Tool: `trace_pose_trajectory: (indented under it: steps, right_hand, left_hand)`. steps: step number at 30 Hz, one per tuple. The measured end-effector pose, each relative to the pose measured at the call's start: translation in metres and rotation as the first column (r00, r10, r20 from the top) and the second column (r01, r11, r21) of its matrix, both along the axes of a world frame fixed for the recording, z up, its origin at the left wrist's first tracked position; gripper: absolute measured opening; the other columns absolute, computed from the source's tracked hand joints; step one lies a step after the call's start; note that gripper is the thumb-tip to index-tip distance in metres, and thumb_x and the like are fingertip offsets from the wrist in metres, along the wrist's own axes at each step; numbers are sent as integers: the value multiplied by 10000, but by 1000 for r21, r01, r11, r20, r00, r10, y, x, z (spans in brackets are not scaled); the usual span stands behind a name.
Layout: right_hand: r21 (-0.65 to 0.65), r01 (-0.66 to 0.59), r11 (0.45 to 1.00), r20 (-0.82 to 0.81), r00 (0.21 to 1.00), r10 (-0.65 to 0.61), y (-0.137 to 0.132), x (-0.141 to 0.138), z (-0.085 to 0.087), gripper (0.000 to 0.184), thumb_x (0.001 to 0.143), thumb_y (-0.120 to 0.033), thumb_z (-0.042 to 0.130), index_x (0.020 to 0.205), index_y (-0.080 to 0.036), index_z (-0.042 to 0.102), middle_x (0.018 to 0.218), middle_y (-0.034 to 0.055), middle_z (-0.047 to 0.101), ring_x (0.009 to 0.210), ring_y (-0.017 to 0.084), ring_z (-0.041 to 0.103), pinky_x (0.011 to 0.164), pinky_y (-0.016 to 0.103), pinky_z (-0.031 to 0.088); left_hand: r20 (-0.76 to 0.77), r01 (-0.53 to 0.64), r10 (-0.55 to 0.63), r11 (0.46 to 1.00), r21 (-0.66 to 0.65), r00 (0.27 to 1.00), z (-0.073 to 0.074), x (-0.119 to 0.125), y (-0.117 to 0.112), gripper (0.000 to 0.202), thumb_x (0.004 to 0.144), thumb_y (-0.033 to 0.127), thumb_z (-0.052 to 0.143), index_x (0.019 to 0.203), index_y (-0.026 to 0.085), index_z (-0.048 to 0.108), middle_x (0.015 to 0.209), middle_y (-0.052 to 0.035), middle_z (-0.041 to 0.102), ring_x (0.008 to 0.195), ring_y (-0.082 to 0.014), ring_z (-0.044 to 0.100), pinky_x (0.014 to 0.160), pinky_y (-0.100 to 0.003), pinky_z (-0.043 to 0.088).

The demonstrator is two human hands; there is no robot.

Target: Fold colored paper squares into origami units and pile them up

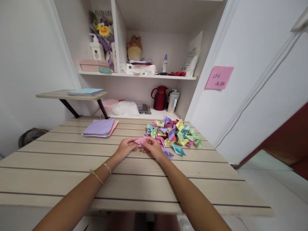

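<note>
Between my two hands is a small folded piece of pink paper (pixel 141 141), held just above the table. My left hand (pixel 126 148) pinches its left end between thumb and fingers. At its other end, my right hand (pixel 153 148) is closed on the same paper, and the fingers hide part of it. Just beyond my right hand lies a heap of folded paper boats (pixel 172 132) in purple, yellow, green, blue, pink and red. A blue paper boat (pixel 178 149) and a purple one (pixel 167 153) rest at the heap's near side, close to my right wrist.
A stack of purple and pink paper sheets (pixel 99 128) lies at the table's left. Blue sheets (pixel 85 91) rest on a small raised stand (pixel 55 95). Behind the table are a red jug (pixel 160 98), a tumbler (pixel 173 101) and a white plastic bag (pixel 125 108).
</note>
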State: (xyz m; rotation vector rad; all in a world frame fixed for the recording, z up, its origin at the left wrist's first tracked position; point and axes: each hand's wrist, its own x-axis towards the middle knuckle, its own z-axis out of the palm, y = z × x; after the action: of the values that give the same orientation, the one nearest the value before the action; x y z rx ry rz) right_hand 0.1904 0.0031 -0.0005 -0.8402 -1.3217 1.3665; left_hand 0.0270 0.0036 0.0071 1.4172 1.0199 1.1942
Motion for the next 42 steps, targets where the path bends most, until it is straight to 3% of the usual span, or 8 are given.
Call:
trace_pose_trajectory:
  steps: [4, 8, 11, 19, 25, 28, 33, 42]
  right_hand:
    - [66, 39, 997, 62, 997, -43, 0, -1, -2, 419, 506, -391, 781, 769, -173, 539, 680, 0, 641, 595, 142, 624, 499, 224, 500]
    - [-1, 40, 999, 8, 999, -40, 5, -1, -4, 357, 605, -459, 702, 744, -164, 556, 650, 8, 633, 593, 150, 641, 490, 223, 502]
    - [-41, 80, 996, -55, 995, -82, 9, 0, -6, 348, 622, -460, 687, 743, -157, 566, 601, 6, 630, 553, 139, 635, 529, 244, 524]
    - [18, 141, 990, -1, 990, -141, 15, 3, -11, 391, 639, -382, 675, 961, -172, 605, 615, -1, 649, 534, 163, 644, 529, 284, 550]
    - [4, 168, 986, -14, 986, -168, 14, 2, -12, 292, 677, -290, 624, 927, -142, 657, 664, 34, 676, 562, 151, 652, 585, 293, 567]
    - [68, 187, 980, 60, 980, -191, 13, 3, -12, 280, 668, -306, 646, 898, -151, 685, 722, 44, 689, 581, 155, 650, 627, 317, 565]
    - [211, 117, 970, 222, 961, -164, 12, 5, -12, 293, 687, -406, 640, 861, -181, 712, 711, 41, 695, 602, 177, 643, 665, 366, 544]
    - [238, 33, 971, 282, 954, -102, 9, 6, -10, 340, 712, -449, 618, 914, -190, 706, 754, 58, 702, 658, 195, 646, 682, 361, 520]
  left_hand:
    - [9, -24, 24, 1000, -13, 1000, 1, -2, 1, 366, 626, 310, 708, 927, 103, 679, 690, -56, 679, 560, -112, 560, 557, -226, 446]
    - [42, -64, 64, 998, -13, 997, 0, -2, 1, 398, 603, 312, 730, 932, 99, 664, 820, -87, 694, 636, -132, 603, 636, -260, 483]
    - [53, 24, -24, 1000, -5, 998, -2, 0, 1, 455, 564, 275, 760, 967, 103, 638, 887, -95, 687, 749, -162, 629, 708, -286, 490]
    - [7, 83, -83, 997, -5, 997, -5, 3, 2, 395, 564, 259, 766, 891, 100, 612, 700, -44, 659, 663, -139, 623, 682, -284, 491]
    - [-5, 104, -104, 993, 56, 995, -9, 1, 0, 517, 525, 235, 783, 986, 110, 586, 924, -106, 672, 824, -190, 643, 788, -355, 495]
    - [31, 77, -79, 994, 80, 996, -10, 1, 2, 487, 547, 248, 770, 979, 112, 591, 1010, -120, 660, 897, -206, 634, 841, -371, 476]
    - [6, 32, -33, 994, 106, 999, -8, 0, 1, 458, 594, 292, 744, 993, 111, 608, 973, -114, 678, 885, -214, 639, 859, -379, 469]
    - [-24, 57, -55, 996, 75, 998, -6, 0, -1, 561, 650, 324, 710, 1140, 102, 552, 840, -86, 701, 859, -220, 648, 837, -370, 480]
